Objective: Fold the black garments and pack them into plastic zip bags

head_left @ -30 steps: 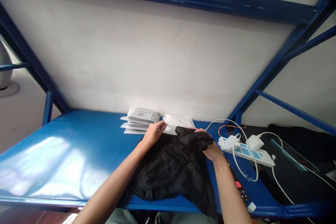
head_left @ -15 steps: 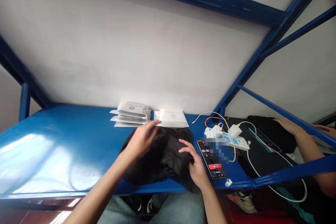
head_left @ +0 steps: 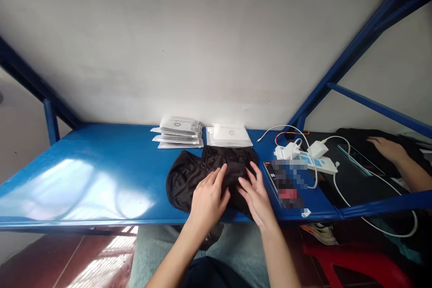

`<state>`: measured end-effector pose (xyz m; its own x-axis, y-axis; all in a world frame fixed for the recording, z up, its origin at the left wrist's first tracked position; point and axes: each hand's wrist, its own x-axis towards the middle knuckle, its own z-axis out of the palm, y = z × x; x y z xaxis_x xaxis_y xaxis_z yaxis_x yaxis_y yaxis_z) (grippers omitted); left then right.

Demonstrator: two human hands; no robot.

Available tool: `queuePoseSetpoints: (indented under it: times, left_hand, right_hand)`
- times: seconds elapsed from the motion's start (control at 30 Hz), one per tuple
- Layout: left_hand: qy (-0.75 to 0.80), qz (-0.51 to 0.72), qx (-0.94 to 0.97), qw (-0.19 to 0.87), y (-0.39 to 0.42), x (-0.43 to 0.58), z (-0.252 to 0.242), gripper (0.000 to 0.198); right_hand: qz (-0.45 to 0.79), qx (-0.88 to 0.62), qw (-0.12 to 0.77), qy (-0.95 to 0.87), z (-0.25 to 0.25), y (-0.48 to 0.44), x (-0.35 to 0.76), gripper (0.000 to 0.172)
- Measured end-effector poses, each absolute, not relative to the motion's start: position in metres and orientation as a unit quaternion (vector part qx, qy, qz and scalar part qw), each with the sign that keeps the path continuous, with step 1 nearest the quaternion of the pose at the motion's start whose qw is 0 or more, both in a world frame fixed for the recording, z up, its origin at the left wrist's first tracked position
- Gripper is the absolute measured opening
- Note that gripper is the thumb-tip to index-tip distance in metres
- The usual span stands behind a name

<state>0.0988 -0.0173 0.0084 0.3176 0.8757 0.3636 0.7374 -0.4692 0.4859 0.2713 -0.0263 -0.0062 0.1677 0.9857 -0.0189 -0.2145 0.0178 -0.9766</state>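
Observation:
A crumpled black garment (head_left: 187,177) lies at the front of the blue tabletop, with part of it hanging over the front edge; its exact kind I cannot make out. My left hand (head_left: 209,195) rests on the middle of it, fingers stretched out and pointing away from me. On the garment's right side is my right hand (head_left: 256,195), its fingers apart and touching the cloth. Neither hand visibly grips the fabric.
Behind the garment are a stack of flat white packets (head_left: 178,137) and a separate white packet (head_left: 231,134). To the right lie a phone (head_left: 281,186), a white power strip (head_left: 320,162) and cables. Another person's hand (head_left: 386,148) rests on dark cloth beyond the blue frame (head_left: 351,49).
My left hand has come down from near the packets onto the garment, closer to my right hand. The garment's left part now lies spread farther out. The camera view has shifted.

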Motion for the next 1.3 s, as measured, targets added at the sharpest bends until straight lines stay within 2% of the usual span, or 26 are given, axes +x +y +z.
queuePoseSetpoints:
  times: [0.07, 0.17, 0.23, 0.37, 0.47, 0.53, 0.6, 0.67, 0.77, 0.83, 0.87, 0.97, 1.0, 1.07, 1.13, 1.17, 1.3]
  left_hand:
    - [0.515, 0.276, 0.808, 0.081, -0.010, 0.106, 0.012, 0.082]
    - [0.526, 0.251, 0.807, 0.093, 0.004, 0.111, 0.022, 0.067]
    - [0.518, 0.277, 0.792, 0.164, 0.011, 0.110, 0.031, 0.052]
    - [0.452, 0.426, 0.689, 0.373, 0.013, 0.102, 0.043, 0.032]
    - [0.443, 0.473, 0.592, 0.479, 0.007, 0.093, 0.031, 0.040]
    - [0.448, 0.475, 0.566, 0.504, 0.004, 0.083, 0.017, 0.053]
    - [0.460, 0.483, 0.576, 0.473, 0.002, 0.072, 0.005, 0.065]
    - [0.494, 0.492, 0.609, 0.379, -0.002, 0.061, 0.001, 0.071]
    - [0.548, 0.462, 0.671, 0.188, -0.010, 0.058, 0.007, 0.056]
    - [0.528, 0.412, 0.735, 0.109, -0.015, 0.067, 0.012, 0.046]
    - [0.511, 0.381, 0.766, 0.089, -0.017, 0.075, 0.014, 0.047]
    - [0.489, 0.291, 0.820, 0.063, -0.014, 0.099, 0.012, 0.066]
    - [0.491, 0.273, 0.825, 0.063, -0.011, 0.104, 0.011, 0.066]
    - [0.493, 0.276, 0.820, 0.090, -0.003, 0.107, 0.012, 0.045]
    - [0.502, 0.326, 0.786, 0.155, 0.005, 0.098, 0.017, 0.024]
    - [0.512, 0.363, 0.756, 0.187, 0.008, 0.090, 0.020, 0.022]
    - [0.564, 0.503, 0.615, 0.225, 0.010, 0.046, 0.027, 0.030]
  right_hand:
    - [0.503, -0.478, 0.598, -0.401, -0.005, -0.026, 0.263, 0.070]
    - [0.487, -0.474, 0.607, -0.411, -0.002, -0.021, 0.254, 0.073]
    - [0.472, -0.476, 0.618, -0.412, 0.002, -0.017, 0.251, 0.075]
    - [0.452, -0.481, 0.635, -0.402, 0.006, -0.012, 0.251, 0.082]
    - [0.473, -0.471, 0.627, -0.403, 0.009, -0.011, 0.261, 0.084]
    - [0.480, -0.466, 0.619, -0.412, 0.012, -0.010, 0.271, 0.077]
    - [0.467, -0.473, 0.616, -0.423, 0.015, -0.010, 0.281, 0.066]
    - [0.449, -0.484, 0.618, -0.427, 0.016, -0.009, 0.289, 0.056]
    - [0.441, -0.502, 0.597, -0.443, 0.010, -0.010, 0.295, 0.052]
    - [0.447, -0.520, 0.560, -0.465, 0.003, -0.012, 0.297, 0.055]
    - [0.450, -0.529, 0.541, -0.474, -0.001, -0.013, 0.297, 0.057]
    - [0.447, -0.538, 0.511, -0.501, -0.008, -0.014, 0.298, 0.056]
    - [0.441, -0.538, 0.506, -0.511, -0.007, -0.014, 0.298, 0.052]
    - [0.424, -0.539, 0.500, -0.529, -0.001, -0.013, 0.300, 0.041]
    - [0.394, -0.547, 0.505, -0.538, 0.010, -0.012, 0.305, 0.031]
    - [0.370, -0.553, 0.515, -0.541, 0.015, -0.012, 0.309, 0.028]
    - [0.255, -0.572, 0.546, -0.557, 0.030, -0.012, 0.335, 0.025]
